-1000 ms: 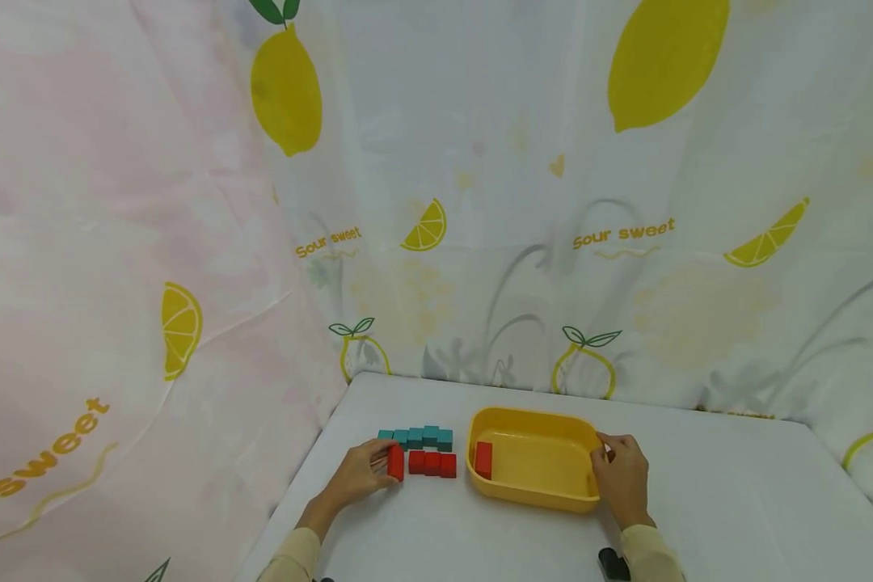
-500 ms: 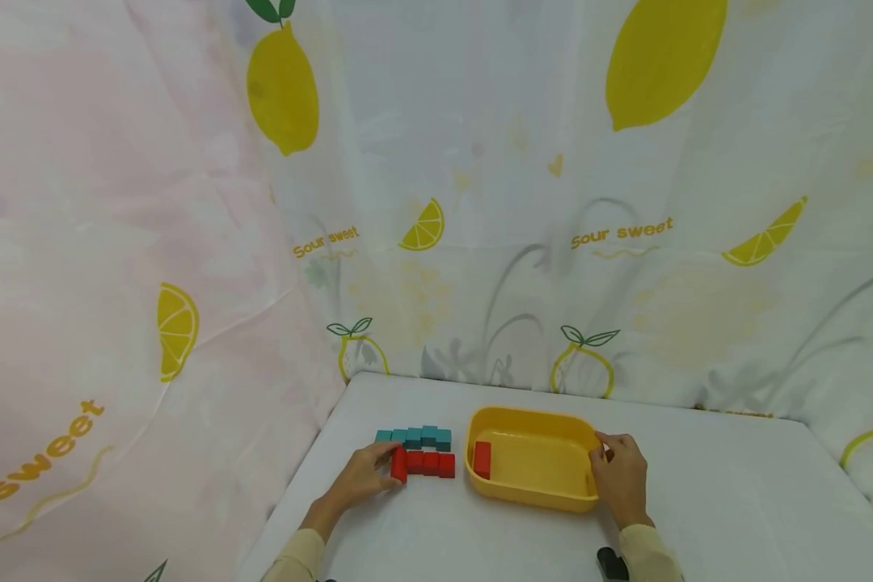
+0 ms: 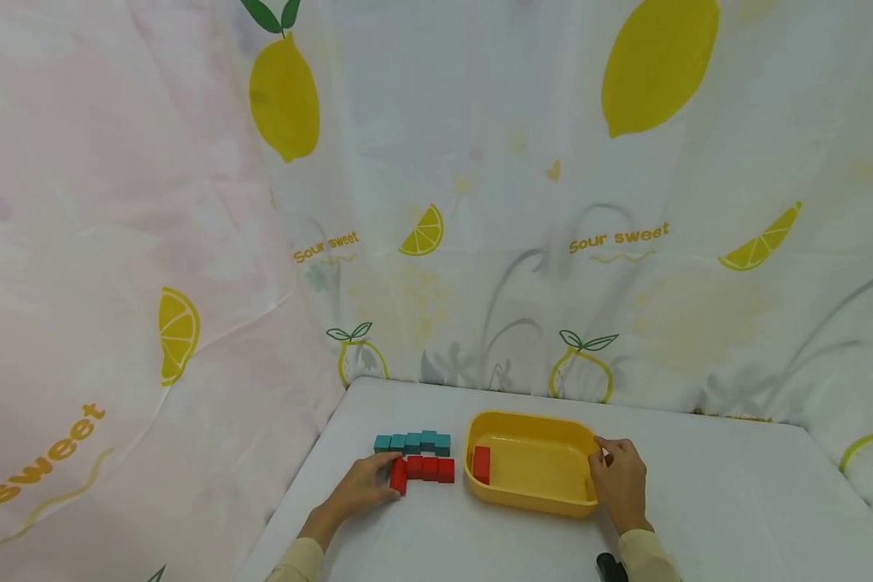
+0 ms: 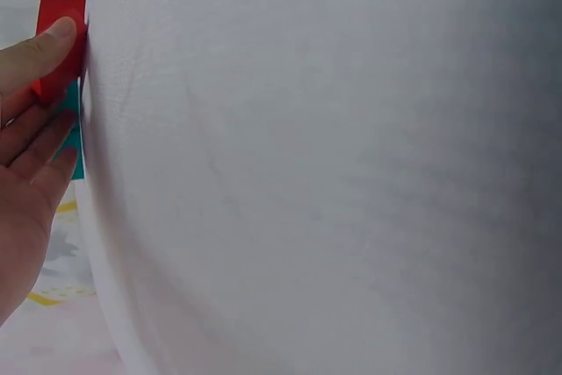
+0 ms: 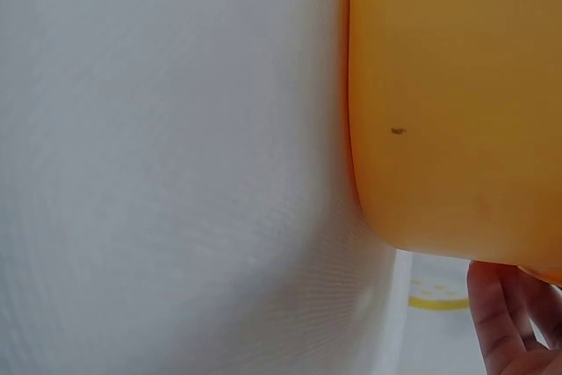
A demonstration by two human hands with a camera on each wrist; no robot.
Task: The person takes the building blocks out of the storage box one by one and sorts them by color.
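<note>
My left hand [image 3: 360, 485] pinches a red block [image 3: 398, 477] between thumb and fingers, at the left end of a short row of red blocks [image 3: 430, 469]. In the left wrist view the thumb presses flat on the red block's face while the other fingers reach behind it. My right hand [image 3: 621, 478] grips the right rim of a yellow plastic basin [image 3: 531, 502]. Inside that basin, against its left wall, stands another red block [image 3: 482, 465]. The right wrist view shows the basin's outer side with fingertips [image 5: 487, 292] under its edge.
Behind the red row lies a row of several teal blocks [image 3: 413, 442]. A white-covered table [image 3: 727, 501] carries everything, and lemon-printed cloth [image 3: 451, 307] hangs along its back and left. A dark object [image 3: 611, 567] shows beside the right sleeve.
The left hand brought the red block rightward against the row's left end. Then the block came down and slightly nearer to me. The right hand and basin have stayed put.
</note>
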